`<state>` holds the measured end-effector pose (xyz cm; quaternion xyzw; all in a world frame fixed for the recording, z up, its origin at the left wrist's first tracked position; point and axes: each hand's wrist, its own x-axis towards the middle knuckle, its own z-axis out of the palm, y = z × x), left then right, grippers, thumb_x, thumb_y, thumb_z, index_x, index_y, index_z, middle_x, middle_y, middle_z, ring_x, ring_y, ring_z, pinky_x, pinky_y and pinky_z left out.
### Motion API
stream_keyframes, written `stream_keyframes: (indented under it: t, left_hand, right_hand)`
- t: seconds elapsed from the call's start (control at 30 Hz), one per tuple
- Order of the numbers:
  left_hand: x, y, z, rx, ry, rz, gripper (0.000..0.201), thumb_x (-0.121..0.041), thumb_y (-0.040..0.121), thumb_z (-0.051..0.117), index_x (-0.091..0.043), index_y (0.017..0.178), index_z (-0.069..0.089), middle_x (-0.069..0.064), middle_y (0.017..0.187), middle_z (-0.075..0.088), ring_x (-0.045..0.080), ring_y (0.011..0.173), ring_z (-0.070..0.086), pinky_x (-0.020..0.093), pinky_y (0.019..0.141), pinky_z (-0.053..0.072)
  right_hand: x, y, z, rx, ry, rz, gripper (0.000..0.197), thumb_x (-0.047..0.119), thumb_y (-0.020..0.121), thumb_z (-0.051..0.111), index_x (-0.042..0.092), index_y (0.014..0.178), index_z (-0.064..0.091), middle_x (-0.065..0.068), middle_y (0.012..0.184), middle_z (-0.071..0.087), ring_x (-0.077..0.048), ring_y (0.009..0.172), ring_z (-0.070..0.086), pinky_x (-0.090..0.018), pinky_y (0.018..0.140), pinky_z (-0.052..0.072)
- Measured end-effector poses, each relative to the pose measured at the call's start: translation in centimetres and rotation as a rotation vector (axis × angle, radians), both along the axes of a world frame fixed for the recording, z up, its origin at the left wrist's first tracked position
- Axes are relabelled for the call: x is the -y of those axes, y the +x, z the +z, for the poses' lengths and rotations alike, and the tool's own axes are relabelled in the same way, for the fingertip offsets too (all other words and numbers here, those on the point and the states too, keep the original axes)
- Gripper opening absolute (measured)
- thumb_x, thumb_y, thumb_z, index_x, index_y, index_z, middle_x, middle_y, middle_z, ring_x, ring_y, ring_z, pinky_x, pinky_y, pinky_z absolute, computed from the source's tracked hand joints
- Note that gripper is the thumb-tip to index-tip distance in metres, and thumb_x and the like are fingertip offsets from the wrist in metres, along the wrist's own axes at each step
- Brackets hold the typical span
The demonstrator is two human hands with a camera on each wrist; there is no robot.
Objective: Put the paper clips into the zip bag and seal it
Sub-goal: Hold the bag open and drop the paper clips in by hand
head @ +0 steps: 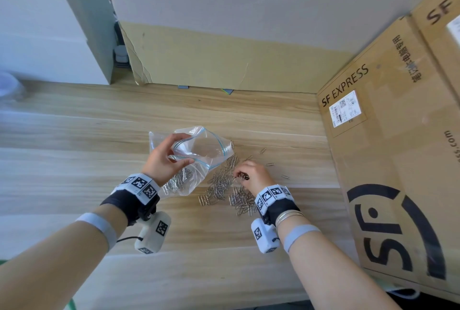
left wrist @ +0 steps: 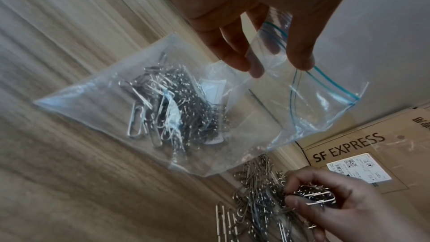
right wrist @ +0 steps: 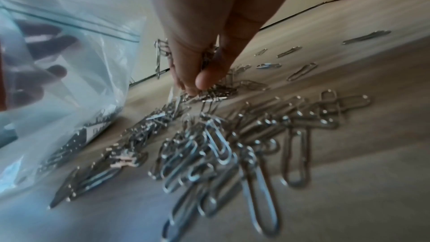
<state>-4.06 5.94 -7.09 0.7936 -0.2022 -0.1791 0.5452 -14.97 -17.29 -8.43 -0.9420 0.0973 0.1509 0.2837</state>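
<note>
A clear zip bag (head: 199,150) with a blue seal strip is lifted at its mouth, and its bottom rests on the wooden table (head: 74,135). My left hand (head: 164,157) pinches one lip of the bag (left wrist: 267,84), so the mouth gapes toward the right. Several silver paper clips (left wrist: 167,102) lie in the bag's bottom. A loose pile of paper clips (head: 224,190) is spread on the table beside the bag. Over that pile, my right hand (head: 251,175) grips a bunch of clips (left wrist: 314,195) between thumb and curled fingers (right wrist: 204,78).
A big SF Express cardboard box (head: 398,160) stands along the right, close to my right wrist. A cardboard sheet (head: 224,63) leans on the wall at the back. A few stray clips (head: 270,164) lie between pile and box.
</note>
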Motion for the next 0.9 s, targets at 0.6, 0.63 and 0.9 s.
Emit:
stream_keyframes:
  t: [0.6, 0.63, 0.9]
  left_hand:
    - [0.3, 0.2, 1.3, -0.029, -0.043, -0.018, 0.067, -0.009, 0.067, 0.078, -0.059, 0.1, 0.046, -0.039, 0.109, 0.05, 0.011, 0.086, 0.058, 0.025, 0.069, 0.055]
    - [0.3, 0.2, 1.6, -0.025, -0.05, -0.021, 0.069, -0.008, 0.067, 0.078, -0.061, 0.099, 0.046, -0.044, 0.108, 0.048, 0.005, 0.084, 0.057, 0.02, 0.067, 0.054]
    - [-0.2, 0.4, 2.9, -0.003, -0.078, 0.004, 0.062, -0.01, 0.066, 0.079, -0.048, 0.104, 0.046, -0.045, 0.107, 0.048, 0.003, 0.086, 0.057, 0.027, 0.075, 0.053]
  right_hand:
    - [-4.7, 6.5, 11.4, 0.161, 0.062, 0.14, 0.011, 0.01, 0.081, 0.065, 0.015, 0.089, 0.07, 0.0, 0.078, 0.069, -0.011, 0.057, 0.062, -0.014, 0.057, 0.049]
    - [-5.4, 7.0, 11.3, 0.156, 0.053, 0.17, 0.011, 0.008, 0.08, 0.065, 0.014, 0.088, 0.07, 0.003, 0.074, 0.067, -0.011, 0.057, 0.06, -0.019, 0.062, 0.05]
    - [-6.6, 8.5, 10.8, 0.066, 0.059, 0.279, 0.03, 0.016, 0.078, 0.068, 0.027, 0.106, 0.066, -0.001, 0.11, 0.069, -0.017, 0.092, 0.064, -0.029, 0.091, 0.047]
